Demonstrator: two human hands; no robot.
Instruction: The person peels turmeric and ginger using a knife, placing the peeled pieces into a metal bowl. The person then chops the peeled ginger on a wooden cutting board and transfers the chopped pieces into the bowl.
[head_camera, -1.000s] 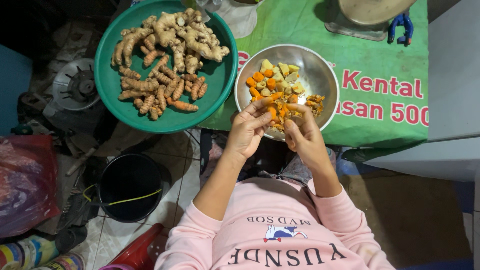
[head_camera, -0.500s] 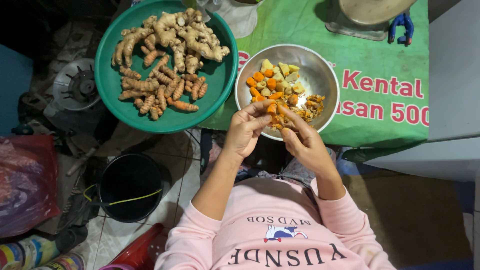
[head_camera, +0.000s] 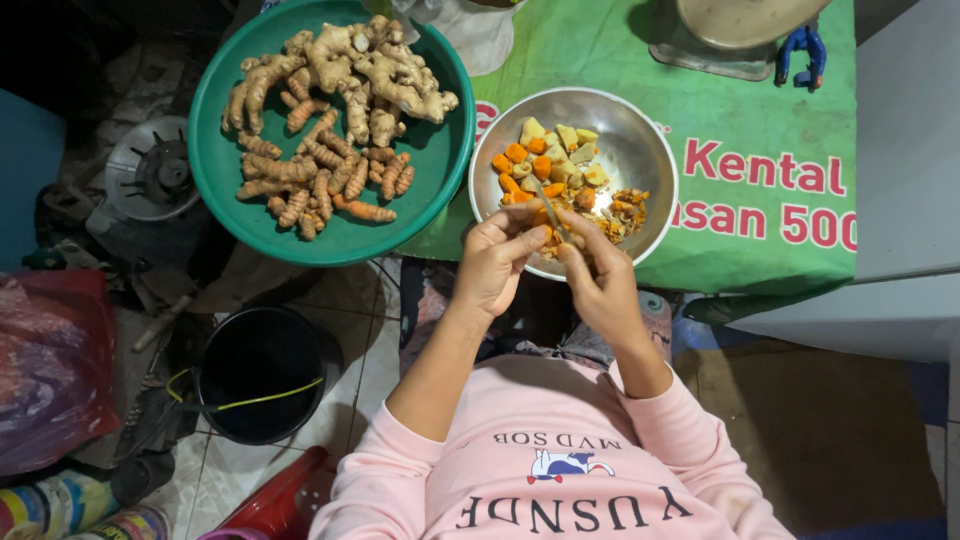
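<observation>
Right now, left hand (head_camera: 492, 262) and right hand (head_camera: 598, 280) meeting over the near rim of the steel bowl (head_camera: 640, 150). Left grip pinched shut on a small orange root piece (head_camera: 547, 232), thumb pressed over it; right grip closed around a thin knife (head_camera: 546, 200) whose blade runs up from the fingers into the bowl. Just beyond the grip, inside the bowl: cut orange and pale yellow chunks (head_camera: 545, 155), with a heap of peelings (head_camera: 625, 210) to their right. Left of the grip and further out, a green basin (head_camera: 225, 170) holding whole ginger and turmeric roots (head_camera: 335, 110). Both vessels resting on a table under a green cloth (head_camera: 600, 45). Below the left forearm, down on the floor, a black bucket (head_camera: 262, 375).
</observation>
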